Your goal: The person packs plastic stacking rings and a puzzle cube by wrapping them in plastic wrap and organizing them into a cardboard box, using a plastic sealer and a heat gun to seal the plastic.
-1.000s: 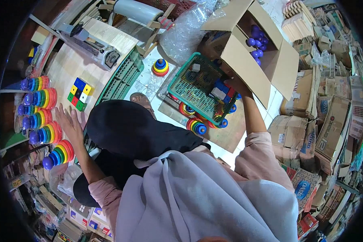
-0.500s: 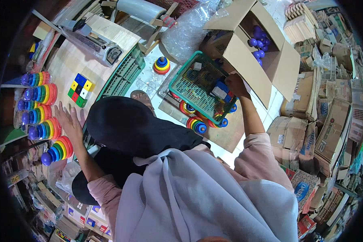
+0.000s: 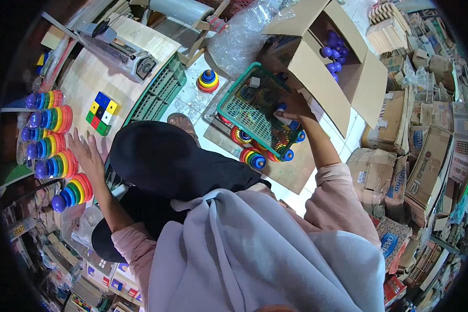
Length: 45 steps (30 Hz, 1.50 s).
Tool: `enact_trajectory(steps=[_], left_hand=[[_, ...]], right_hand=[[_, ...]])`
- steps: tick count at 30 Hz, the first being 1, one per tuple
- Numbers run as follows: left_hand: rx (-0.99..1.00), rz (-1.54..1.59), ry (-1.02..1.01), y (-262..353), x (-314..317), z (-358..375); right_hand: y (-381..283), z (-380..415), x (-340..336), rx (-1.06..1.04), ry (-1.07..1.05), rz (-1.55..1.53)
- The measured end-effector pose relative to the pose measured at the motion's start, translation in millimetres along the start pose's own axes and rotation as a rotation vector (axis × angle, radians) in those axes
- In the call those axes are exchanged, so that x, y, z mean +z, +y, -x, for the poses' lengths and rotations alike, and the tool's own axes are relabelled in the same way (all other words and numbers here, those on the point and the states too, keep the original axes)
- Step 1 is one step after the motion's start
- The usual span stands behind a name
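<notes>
Green plastic mesh formed the basket point(image 3: 247, 106) that sat tilted on the floor beside an open cardboard box point(image 3: 317, 73) of purple balls point(image 3: 332, 54). The right hand point(image 3: 295, 105) reached into the basket's far end, fingers curled down among small blue and white blocks point(image 3: 282, 119); whether it had closed on one could not be told, since the fingers covered what lay under them. The left hand point(image 3: 88, 156) lay flat and spread wide on the wooden worktop point(image 3: 101, 78), empty, touching the nearest of the rainbow ring stackers point(image 3: 54, 138) lined up on their sides along the edge. A small colourful cube puzzle point(image 3: 103, 114) rested near it. More ring stackers point(image 3: 253, 158) lay on the floor under the basket's lower rim, and one stood upright point(image 3: 208, 81) on the floor.

To do the pick well, it seemed wise to pinch a single block cleanly and lift it straight up clear of the mesh, keeping the braced left palm from nudging the stackers, which looked ready to roll.
</notes>
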State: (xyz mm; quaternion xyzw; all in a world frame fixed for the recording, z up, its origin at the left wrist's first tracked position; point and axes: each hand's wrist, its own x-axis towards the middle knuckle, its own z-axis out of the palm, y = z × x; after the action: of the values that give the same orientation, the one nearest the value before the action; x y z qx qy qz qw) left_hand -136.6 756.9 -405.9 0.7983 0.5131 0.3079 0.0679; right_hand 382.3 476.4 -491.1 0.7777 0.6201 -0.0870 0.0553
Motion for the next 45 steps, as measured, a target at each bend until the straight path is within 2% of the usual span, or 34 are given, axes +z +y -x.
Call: enact_trajectory(steps=[1, 2, 8, 10, 11, 12, 13, 15, 16, 18, 20, 21, 23, 24, 25, 26, 27, 28, 30, 31, 33, 35, 36, 38, 39, 42, 44, 45], left_hand=[[-0.001, 0.000, -0.001, -2, 0, 1], [-0.001, -0.017, -0.005, -4, 0, 0], [-0.044, 0.076, 0.042, 2, -4, -1], [-0.040, 0.099, 0.055, 12, -9, -2], [-0.111, 0.259, 0.062, 30, -15, -3], [-0.179, 0.421, 0.068, 47, -18, -3], [-0.174, 0.426, 0.066, 66, -16, 1], [-0.194, 0.790, -0.025, 94, -13, 9], [-0.191, 0.795, -0.032, 90, -8, 13], [-0.218, 1.336, -0.539, 75, 2, 26], [-0.199, 1.223, -0.552, 86, -2, 29], [-0.253, 1.291, -0.492, 88, -1, 32], [-0.305, 1.357, -0.423, 85, 5, 38], [-0.359, 1.491, -0.392, 80, 10, 42], [-0.414, 1.625, -0.361, 76, 15, 46], [-0.408, 1.625, -0.358, 74, 20, 48], [-0.498, 1.817, -0.375, 74, 25, 51], [-0.601, 2.005, -0.381, 74, 29, 54], [-0.709, 2.181, -0.402, 74, 39, 62], [-0.717, 2.195, -0.420, 73, 44, 65], [-0.715, 2.146, -0.454, 70, 55, 73], [-0.700, 2.025, -0.462, 65, 62, 83], [-0.686, 1.938, -0.466, 62, 67, 90], [-0.643, 1.708, -0.475, 54, 76, 106], [-0.616, 1.577, -0.492, 50, 83, 113], [-0.461, 1.158, -0.556, 39, 102, 131], [-0.412, 0.967, -0.536, 35, 102, 136], [-0.399, 0.885, -0.518, 33, 98, 131]], right_hand=[[0, 0, -1, 0.056, -0.104, -0.026], [-1, 1, -3, 0.056, -0.104, -0.026], [-19, 3, -29, 0.111, 0.025, -0.184], [-42, 6, -22, 0.146, 0.140, -0.691], [-72, 9, -53, 0.079, 0.122, -0.700], [-90, 6, -54, -0.121, 0.269, -0.592], [-115, 5, -51, -0.150, 0.287, -0.715], [-171, -2, -56, -0.275, 0.252, -0.922], [-195, -9, -66, -0.390, 0.235, -1.014], [-240, -28, -81, -0.557, 0.129, -1.318], [-270, -40, -88, -0.611, -0.035, -1.504], [-273, -49, -82, -0.610, -0.032, -1.507], [-273, -73, -58, -0.592, -0.365, -1.795], [-279, -79, -37, -0.599, -0.367, -1.794], [-284, -85, -7, -0.264, -0.406, -1.605], [-284, -89, 23, 0.055, -0.429, -1.393], [-281, -88, 59, 0.050, -0.426, -1.391], [-279, -85, 96, 0.012, -0.560, -1.506], [-273, -78, 102, 0.083, -0.869, -1.603], [-262, -70, 86, 0.195, -1.037, -1.576], [-264, -62, 60, 0.418, -1.112, -1.535], [-265, -50, 32, 0.513, -1.052, -1.730], [-263, -49, 29, 0.349, -1.012, -1.732], [-259, -56, 51, 0.198, -0.949, -1.723], [-260, -52, 31, 0.223, -0.886, -1.777], [-244, -59, 51, 0.247, -0.757, -1.735], [-244, -68, 17, 0.261, -0.719, -1.699], [-246, -73, -18, 0.363, -0.720, -1.497]])
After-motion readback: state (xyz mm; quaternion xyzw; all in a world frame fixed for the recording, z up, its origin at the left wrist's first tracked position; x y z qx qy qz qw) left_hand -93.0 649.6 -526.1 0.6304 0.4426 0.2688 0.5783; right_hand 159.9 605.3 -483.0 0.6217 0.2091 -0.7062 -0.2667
